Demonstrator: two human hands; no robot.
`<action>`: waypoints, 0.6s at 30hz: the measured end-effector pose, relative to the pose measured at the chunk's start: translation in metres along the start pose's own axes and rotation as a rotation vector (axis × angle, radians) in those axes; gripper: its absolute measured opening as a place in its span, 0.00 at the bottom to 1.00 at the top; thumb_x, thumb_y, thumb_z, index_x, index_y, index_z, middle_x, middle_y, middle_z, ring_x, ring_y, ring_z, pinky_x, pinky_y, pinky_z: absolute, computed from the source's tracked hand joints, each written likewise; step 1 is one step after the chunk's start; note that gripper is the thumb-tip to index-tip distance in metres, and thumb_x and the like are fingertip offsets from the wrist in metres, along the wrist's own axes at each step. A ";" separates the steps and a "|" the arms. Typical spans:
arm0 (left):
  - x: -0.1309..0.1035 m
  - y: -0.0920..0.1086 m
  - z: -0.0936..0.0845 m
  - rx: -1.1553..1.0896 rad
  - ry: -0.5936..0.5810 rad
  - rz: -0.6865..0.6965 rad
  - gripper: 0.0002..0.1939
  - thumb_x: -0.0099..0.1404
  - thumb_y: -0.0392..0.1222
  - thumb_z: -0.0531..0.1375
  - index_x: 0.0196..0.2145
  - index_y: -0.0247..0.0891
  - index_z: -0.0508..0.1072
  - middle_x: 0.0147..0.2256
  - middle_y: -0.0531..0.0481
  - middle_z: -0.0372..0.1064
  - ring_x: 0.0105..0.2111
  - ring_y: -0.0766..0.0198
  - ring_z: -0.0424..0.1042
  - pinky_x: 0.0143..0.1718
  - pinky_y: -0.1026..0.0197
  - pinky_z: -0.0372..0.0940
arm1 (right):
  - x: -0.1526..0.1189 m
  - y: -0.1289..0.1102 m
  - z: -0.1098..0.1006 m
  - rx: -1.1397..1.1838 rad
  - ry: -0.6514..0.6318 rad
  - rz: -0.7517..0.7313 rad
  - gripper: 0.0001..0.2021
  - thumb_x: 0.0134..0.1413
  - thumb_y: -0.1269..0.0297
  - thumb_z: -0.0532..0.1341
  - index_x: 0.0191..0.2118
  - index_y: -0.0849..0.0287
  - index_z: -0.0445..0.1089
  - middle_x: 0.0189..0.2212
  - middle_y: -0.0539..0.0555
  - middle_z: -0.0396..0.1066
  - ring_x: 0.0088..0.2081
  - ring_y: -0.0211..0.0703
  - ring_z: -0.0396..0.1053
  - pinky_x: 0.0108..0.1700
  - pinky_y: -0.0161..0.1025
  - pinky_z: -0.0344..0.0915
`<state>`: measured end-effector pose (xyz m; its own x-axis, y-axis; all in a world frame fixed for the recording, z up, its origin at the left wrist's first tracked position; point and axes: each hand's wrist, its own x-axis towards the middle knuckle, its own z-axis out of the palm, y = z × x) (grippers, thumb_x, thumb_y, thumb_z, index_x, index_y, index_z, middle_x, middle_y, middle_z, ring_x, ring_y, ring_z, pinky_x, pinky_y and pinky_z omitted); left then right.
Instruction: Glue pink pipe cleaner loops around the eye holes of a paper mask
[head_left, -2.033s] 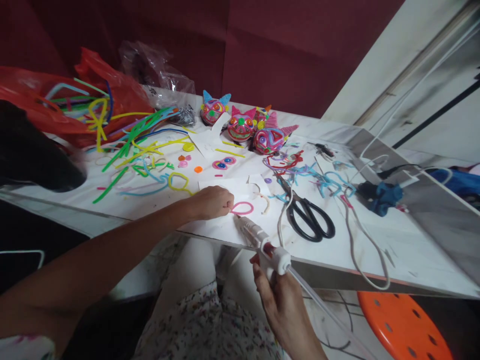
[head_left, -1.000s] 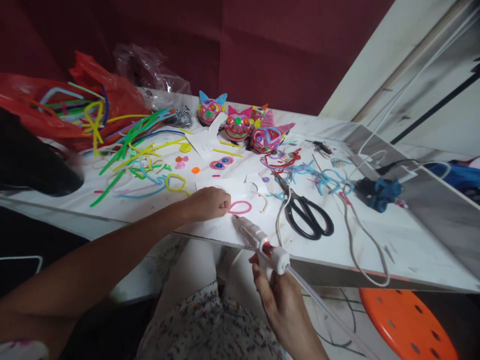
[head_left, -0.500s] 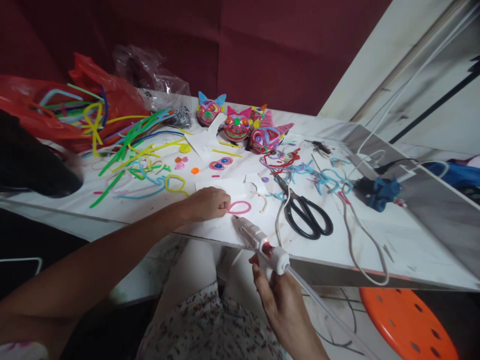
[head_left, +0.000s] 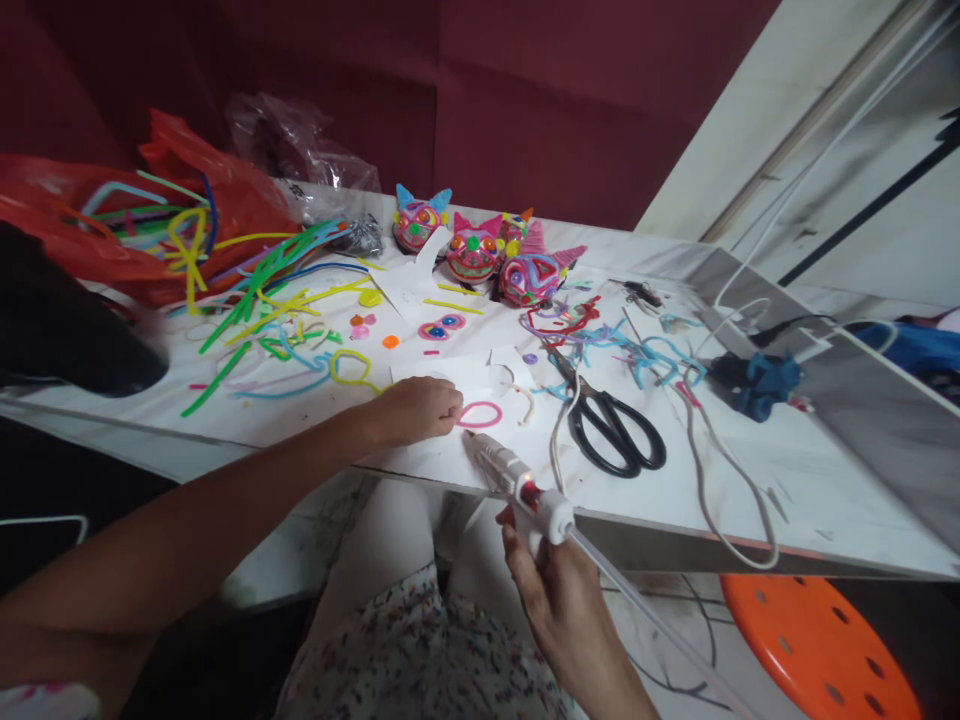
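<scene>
Two hands are at work on my feed. My left hand (head_left: 416, 408) is curled shut, fingertips pinning the pink loop (head_left: 480, 414) against the white paper (head_left: 457, 376) near the front edge of the table (head_left: 787, 480). My right hand (head_left: 559, 600) is clamped around the glue gun (head_left: 517, 482), whose nozzle points at the loop's near side, just beside it; I cannot tell if the tip touches. I judge this as the gluing step: fixing the loop to the paper. The next move seems to call for a steady nozzle and little glue, with fingertips clear of it. The loop is a thin pink oval, lying flat. Black scissors (head_left: 615, 430) lie nearby to the right.
</scene>
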<state>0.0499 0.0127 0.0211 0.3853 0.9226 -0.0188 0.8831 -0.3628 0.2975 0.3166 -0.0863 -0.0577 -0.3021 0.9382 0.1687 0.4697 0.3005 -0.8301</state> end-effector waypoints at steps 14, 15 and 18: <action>0.002 -0.002 -0.001 -0.033 -0.044 -0.072 0.05 0.61 0.32 0.58 0.30 0.39 0.73 0.33 0.53 0.74 0.33 0.62 0.70 0.33 0.62 0.55 | 0.005 0.000 0.003 0.023 -0.002 0.023 0.22 0.74 0.47 0.56 0.61 0.56 0.72 0.48 0.62 0.83 0.50 0.57 0.82 0.55 0.54 0.80; 0.002 -0.002 -0.001 -0.036 -0.051 -0.074 0.05 0.61 0.32 0.59 0.30 0.39 0.73 0.34 0.52 0.75 0.33 0.62 0.70 0.33 0.62 0.55 | 0.005 -0.002 0.003 0.013 -0.002 0.025 0.21 0.74 0.48 0.56 0.59 0.56 0.74 0.46 0.62 0.83 0.49 0.57 0.82 0.54 0.54 0.80; 0.004 -0.004 -0.002 -0.050 -0.058 -0.078 0.04 0.62 0.34 0.59 0.31 0.39 0.74 0.34 0.52 0.76 0.33 0.62 0.71 0.33 0.63 0.56 | 0.004 -0.007 0.004 -0.031 -0.017 0.018 0.20 0.74 0.48 0.55 0.53 0.55 0.76 0.42 0.60 0.82 0.45 0.57 0.83 0.50 0.53 0.81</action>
<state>0.0475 0.0179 0.0214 0.3316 0.9383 -0.0984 0.8972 -0.2815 0.3403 0.3088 -0.0849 -0.0532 -0.3067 0.9408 0.1446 0.5007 0.2887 -0.8161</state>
